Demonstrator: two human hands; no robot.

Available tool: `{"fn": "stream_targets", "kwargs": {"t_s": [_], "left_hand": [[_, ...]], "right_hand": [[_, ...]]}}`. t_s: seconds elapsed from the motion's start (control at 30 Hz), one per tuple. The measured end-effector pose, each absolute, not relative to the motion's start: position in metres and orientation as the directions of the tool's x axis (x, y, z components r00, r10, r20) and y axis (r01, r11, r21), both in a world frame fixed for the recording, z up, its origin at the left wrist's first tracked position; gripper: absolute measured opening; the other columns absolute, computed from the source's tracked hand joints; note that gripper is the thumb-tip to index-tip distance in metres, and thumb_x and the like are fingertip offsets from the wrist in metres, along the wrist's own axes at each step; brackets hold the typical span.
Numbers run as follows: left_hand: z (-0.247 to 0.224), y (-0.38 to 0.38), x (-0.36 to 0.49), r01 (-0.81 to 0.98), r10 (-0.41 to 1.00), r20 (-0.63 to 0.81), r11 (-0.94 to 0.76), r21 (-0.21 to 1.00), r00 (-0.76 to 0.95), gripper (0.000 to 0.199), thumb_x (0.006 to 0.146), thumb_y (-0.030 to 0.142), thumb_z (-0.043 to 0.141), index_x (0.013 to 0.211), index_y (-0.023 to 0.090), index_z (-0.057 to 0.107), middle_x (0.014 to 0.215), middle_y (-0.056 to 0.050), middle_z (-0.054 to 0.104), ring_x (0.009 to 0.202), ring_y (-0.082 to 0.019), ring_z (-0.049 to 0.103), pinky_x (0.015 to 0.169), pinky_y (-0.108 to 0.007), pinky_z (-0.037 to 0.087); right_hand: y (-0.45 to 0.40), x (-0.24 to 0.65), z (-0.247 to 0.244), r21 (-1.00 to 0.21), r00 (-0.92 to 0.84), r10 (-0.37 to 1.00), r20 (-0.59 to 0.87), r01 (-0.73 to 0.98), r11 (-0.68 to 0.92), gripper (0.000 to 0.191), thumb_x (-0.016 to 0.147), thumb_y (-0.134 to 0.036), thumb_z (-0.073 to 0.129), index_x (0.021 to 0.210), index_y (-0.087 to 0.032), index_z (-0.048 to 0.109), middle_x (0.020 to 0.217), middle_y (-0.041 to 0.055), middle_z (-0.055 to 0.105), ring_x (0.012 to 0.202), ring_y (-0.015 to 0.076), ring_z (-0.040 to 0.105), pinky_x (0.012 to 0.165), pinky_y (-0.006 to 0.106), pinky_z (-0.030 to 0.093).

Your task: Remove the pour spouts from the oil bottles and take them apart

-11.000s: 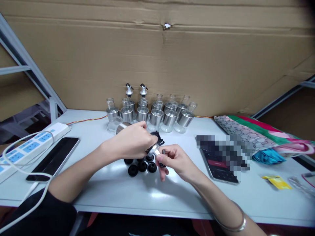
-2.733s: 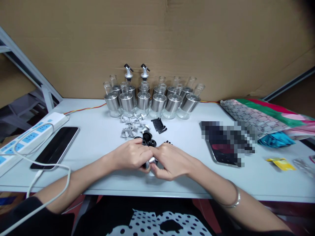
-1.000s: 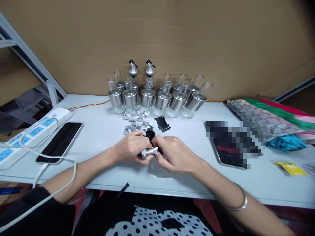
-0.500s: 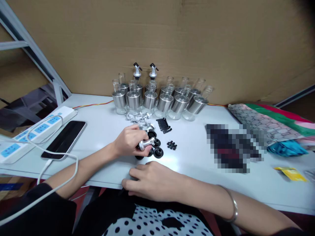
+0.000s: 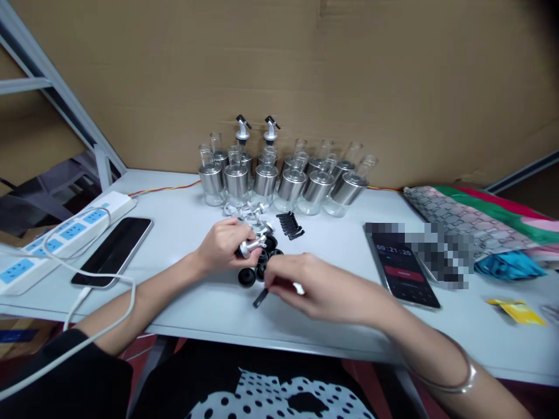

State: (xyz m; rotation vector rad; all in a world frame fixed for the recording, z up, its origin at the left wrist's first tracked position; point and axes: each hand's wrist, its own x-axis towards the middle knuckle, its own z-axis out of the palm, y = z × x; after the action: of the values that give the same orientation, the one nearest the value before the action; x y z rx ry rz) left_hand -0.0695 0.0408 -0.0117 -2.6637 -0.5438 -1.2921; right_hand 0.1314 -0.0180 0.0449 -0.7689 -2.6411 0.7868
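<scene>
My left hand [image 5: 226,245] is closed round a silver pourer spout [image 5: 253,247], its narrow end pointing right. Close by on its right, my right hand [image 5: 301,282] is pinched on a small dark strip [image 5: 261,298] that points down toward the table's front edge. Between and under the hands lie several round black caps [image 5: 247,277], partly covered by my fingers. More silver pourer spouts [image 5: 248,210] are heaped just beyond my left hand. A row of small black levers [image 5: 290,226] lies to the right of that heap.
Several glass bottles with metal sleeves [image 5: 265,179] stand along the cardboard wall; two carry pourers [image 5: 270,132]. On the left are a phone [image 5: 114,250] and a white power strip [image 5: 65,233] with a cable. A phone timer [image 5: 402,265], patterned cloth [image 5: 463,215] and yellow packet [image 5: 517,311] lie right.
My right hand has risen from the table's front edge, up and to the right beside the caps, and now covers the small black rings. My left hand still holds the pourer spout, shifted slightly left.
</scene>
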Motion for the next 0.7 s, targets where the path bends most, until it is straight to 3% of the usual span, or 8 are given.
{"fn": "stream_targets", "kwargs": {"t_s": [0.1, 0.2, 0.47, 0.7], "left_hand": [[-0.011, 0.043, -0.071, 0.398, 0.273, 0.774, -0.917, 0.029, 0.572, 0.011, 0.078, 0.021, 0.050, 0.071, 0.020, 0.043, 0.051, 0.006, 0.051, 0.042, -0.009, 0.039, 0.049, -0.023, 0.039], [-0.009, 0.040, -0.069, 0.351, 0.227, 0.735, -0.936, -0.017, 0.639, 0.012, 0.079, 0.020, 0.050, 0.070, 0.020, 0.043, 0.051, 0.006, 0.051, 0.042, -0.009, 0.037, 0.049, -0.023, 0.038], [-0.013, 0.034, -0.064, 0.285, 0.216, 0.665, -0.959, 0.006, 0.715, 0.012, 0.080, 0.021, 0.051, 0.069, 0.019, 0.044, 0.051, 0.006, 0.051, 0.042, -0.008, 0.037, 0.048, -0.024, 0.038], [-0.014, 0.033, -0.063, 0.284, 0.231, 0.650, -0.959, 0.024, 0.724, 0.014, 0.079, 0.021, 0.050, 0.066, 0.019, 0.044, 0.049, 0.006, 0.050, 0.041, -0.008, 0.037, 0.049, -0.024, 0.037]], "right_hand": [[0.005, 0.158, 0.045, -0.537, -0.648, 0.741, 0.175, 0.569, 0.624, 0.010, 0.084, -0.009, 0.050, 0.081, -0.017, 0.056, 0.070, -0.0002, 0.059, 0.060, 0.0103, 0.051, 0.057, 0.021, 0.039], [0.032, 0.181, 0.028, -0.347, -0.387, 0.855, 0.345, 0.794, 0.499, 0.011, 0.083, -0.009, 0.047, 0.079, -0.015, 0.055, 0.076, 0.0054, 0.060, 0.065, 0.0148, 0.052, 0.061, 0.026, 0.039], [0.049, 0.191, -0.012, -0.316, -0.489, 0.863, 0.128, 0.805, 0.503, 0.019, 0.078, -0.003, 0.048, 0.068, -0.017, 0.057, 0.070, 0.0036, 0.059, 0.062, 0.0145, 0.052, 0.060, 0.027, 0.039], [0.045, 0.193, -0.010, -0.253, -0.454, 0.879, 0.145, 0.842, 0.476, 0.020, 0.077, -0.004, 0.047, 0.079, -0.016, 0.063, 0.074, 0.0067, 0.060, 0.064, 0.0175, 0.053, 0.059, 0.029, 0.037]]}}
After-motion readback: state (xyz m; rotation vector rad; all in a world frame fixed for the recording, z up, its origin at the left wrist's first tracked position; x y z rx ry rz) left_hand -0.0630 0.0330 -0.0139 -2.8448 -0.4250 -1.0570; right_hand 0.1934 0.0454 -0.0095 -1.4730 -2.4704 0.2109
